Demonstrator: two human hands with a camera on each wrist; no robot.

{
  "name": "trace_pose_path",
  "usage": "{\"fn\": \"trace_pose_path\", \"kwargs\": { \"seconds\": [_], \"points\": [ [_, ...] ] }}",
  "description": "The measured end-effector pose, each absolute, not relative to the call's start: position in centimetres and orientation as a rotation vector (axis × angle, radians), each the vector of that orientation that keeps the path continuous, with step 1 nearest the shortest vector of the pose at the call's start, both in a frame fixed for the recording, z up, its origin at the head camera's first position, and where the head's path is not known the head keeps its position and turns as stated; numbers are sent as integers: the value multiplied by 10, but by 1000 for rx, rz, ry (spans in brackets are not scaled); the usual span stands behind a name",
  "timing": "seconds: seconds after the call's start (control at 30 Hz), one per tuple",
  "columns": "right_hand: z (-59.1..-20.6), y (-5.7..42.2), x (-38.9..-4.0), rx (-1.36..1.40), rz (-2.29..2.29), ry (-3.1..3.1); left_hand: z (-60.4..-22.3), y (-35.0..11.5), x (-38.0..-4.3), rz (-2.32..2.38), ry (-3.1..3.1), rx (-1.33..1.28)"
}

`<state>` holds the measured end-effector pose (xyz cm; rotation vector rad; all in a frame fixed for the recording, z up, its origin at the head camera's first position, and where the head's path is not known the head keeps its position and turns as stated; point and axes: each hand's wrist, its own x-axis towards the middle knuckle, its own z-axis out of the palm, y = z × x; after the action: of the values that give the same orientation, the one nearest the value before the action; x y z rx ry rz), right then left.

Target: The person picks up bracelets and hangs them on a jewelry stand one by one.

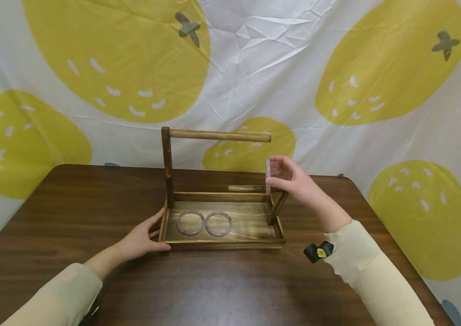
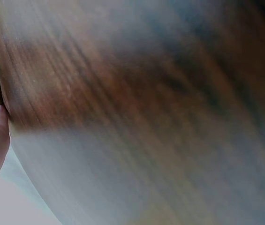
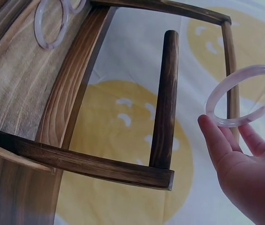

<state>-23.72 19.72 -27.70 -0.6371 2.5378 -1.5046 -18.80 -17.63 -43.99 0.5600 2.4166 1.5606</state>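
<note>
My right hand (image 1: 295, 179) pinches a pale translucent bangle (image 3: 219, 101) between thumb and fingers. In the head view it is seen edge-on, below the free end of the upper bar (image 1: 220, 136) of a wooden stand (image 1: 222, 246) and in front of its lower bar (image 1: 247, 188). From the right wrist, the ring overlaps the upper bar. Two similar bangles, a left one (image 1: 178, 222) and a right one (image 1: 230, 222), lie flat side by side in the stand's tray base. At the tray's left end, my left hand (image 1: 142, 237) grips the front corner, thumb along the front wall.
The stand's tall left post (image 1: 167, 167) carries the upper bar, and its short right post (image 1: 277, 208) the lower one. Beneath is a dark wooden table (image 1: 214, 290). A white cloth with yellow fruit shapes (image 1: 230, 90) hangs behind the table.
</note>
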Motion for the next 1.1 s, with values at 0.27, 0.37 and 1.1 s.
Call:
{"fn": "trace_pose_path", "kwargs": {
  "seconds": [0.27,0.37,1.1],
  "points": [
    [-276,200,-245,-609,-1535,2540,-438,-175,-188,1556,2417,550],
    [-275,202,-247,-577,-1523,2560,-438,-175,-188,1557,2415,545],
    [-268,200,-259,-471,-1597,2569,-437,-175,-186,1561,2405,541]
  ]
}}
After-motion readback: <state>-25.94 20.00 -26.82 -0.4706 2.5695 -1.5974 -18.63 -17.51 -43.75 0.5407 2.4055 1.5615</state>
